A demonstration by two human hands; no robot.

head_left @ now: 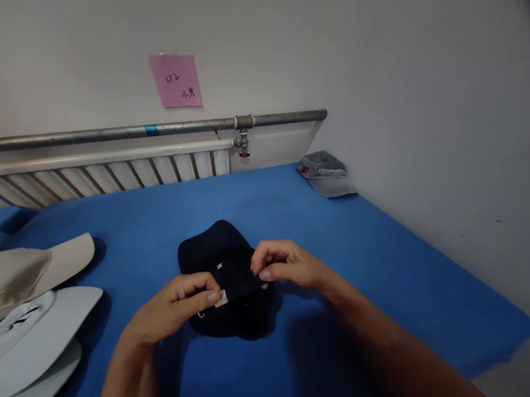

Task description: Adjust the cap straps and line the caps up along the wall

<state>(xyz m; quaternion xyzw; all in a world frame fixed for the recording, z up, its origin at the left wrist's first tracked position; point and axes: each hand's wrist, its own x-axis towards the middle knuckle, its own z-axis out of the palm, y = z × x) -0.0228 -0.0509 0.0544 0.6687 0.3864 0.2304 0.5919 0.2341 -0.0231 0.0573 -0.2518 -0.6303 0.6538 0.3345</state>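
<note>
A dark navy cap [220, 242] lies on the blue table in front of me, its inside partly showing. My left hand [181, 303] pinches the cap's strap at its left end, where a small pale piece [221, 298] shows beside the thumb. With thumb and fingers together, my right hand [288, 263] grips the right end of the same dark strap. The strap is stretched between both hands above the cap's opening. A small white mark sits on the dark fabric between them.
Beige and white caps [68, 324] are piled at the left. A grey cap [326, 172] rests at the back right against the wall. Behind the blue table [391, 286] run a radiator [143, 171] and a metal pipe [104, 134] with a red-handled valve. A pink note [176, 83] hangs above.
</note>
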